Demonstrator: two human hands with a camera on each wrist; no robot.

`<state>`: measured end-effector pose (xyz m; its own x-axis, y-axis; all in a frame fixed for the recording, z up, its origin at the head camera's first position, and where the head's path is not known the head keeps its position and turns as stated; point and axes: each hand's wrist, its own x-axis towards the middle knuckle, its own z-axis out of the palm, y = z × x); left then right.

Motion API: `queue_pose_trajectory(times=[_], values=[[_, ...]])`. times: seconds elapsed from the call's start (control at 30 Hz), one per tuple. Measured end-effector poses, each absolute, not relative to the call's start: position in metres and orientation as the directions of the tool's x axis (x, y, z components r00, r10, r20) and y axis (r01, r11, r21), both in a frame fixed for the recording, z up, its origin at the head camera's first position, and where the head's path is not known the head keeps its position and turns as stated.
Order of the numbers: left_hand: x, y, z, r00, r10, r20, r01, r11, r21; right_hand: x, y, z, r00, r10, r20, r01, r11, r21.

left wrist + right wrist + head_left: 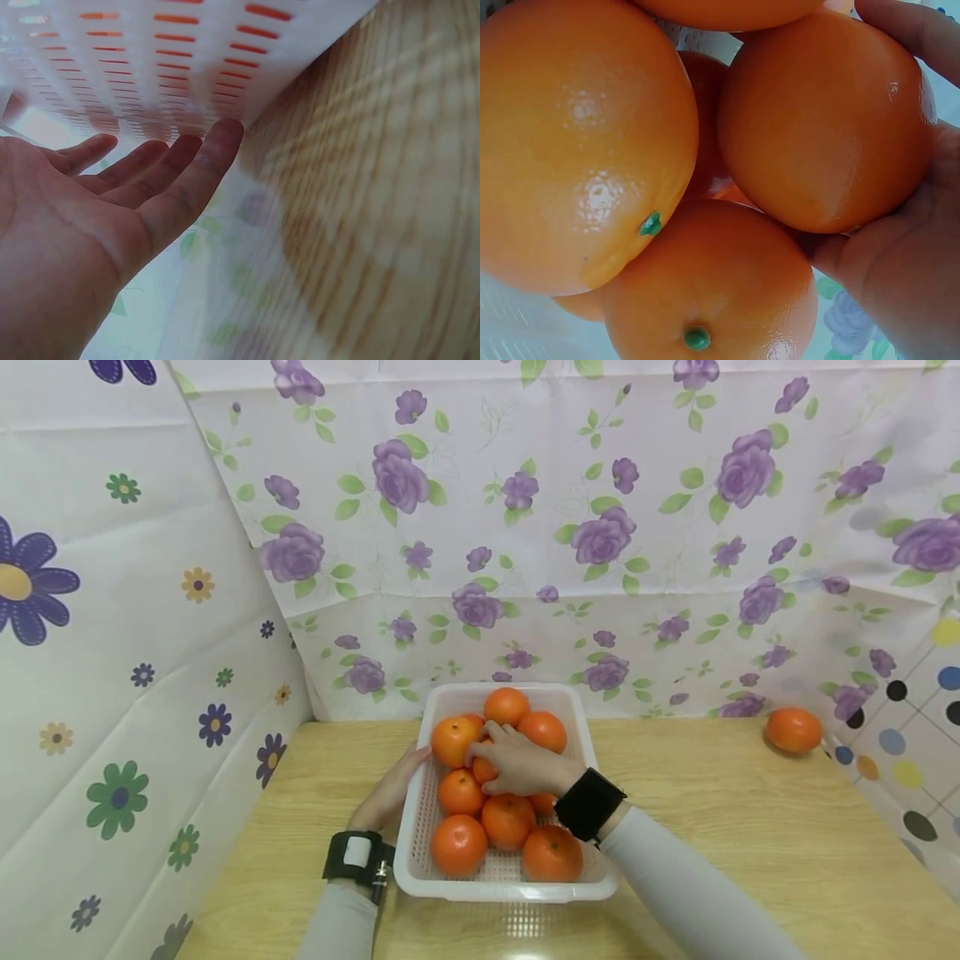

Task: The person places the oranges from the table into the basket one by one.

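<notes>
A white plastic basket [510, 891] with slotted walls stands on the wooden table, holding several oranges [507, 821]. My right hand [517, 762] reaches into it from the right, thumb and fingers curled round one orange [825, 124] amid the others. In the head view that orange is mostly covered by the hand. Along the basket's left side lies my left hand [390, 793], its extended fingers [184, 195] at the slotted outer wall. The right wrist view shows other oranges close beside the held one, two with green stem ends.
A lone orange [793, 730] lies on the table [697, 793] at the far right, near the back edge. Flower-printed sheets [480, 527] hang behind and to the left, and a dotted sheet [911, 739] borders the right side.
</notes>
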<state>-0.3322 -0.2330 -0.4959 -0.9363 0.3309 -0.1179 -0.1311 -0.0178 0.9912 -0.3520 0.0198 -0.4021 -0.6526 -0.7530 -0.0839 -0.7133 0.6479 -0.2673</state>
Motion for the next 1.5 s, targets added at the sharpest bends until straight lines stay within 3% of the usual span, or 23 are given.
queue_pose_trajectory(times=[0.47,0.93,1.23,1.5], values=[[-0.333,-0.233,-0.496,-0.934,0.34,-0.108,-0.118,-0.008,0.993,-0.351,0.023,-0.399,-0.637,-0.77,-0.033,-0.721,0.61,-0.33],[-0.333,-0.234,-0.497,-0.936,0.337,-0.097,-0.1,0.008,0.995,-0.35,0.027,-0.383,-0.677,-0.735,-0.016,-0.634,0.595,-0.494],[-0.334,-0.235,-0.498,-0.94,0.329,-0.096,-0.095,0.017,0.995,-0.354,0.038,-0.368,-0.654,-0.746,0.125,-0.659,0.481,-0.578],[-0.333,-0.234,-0.498,-0.939,0.329,-0.098,-0.1,0.01,0.995,-0.361,0.052,-0.355,-0.694,-0.687,0.216,-0.652,0.473,-0.592]])
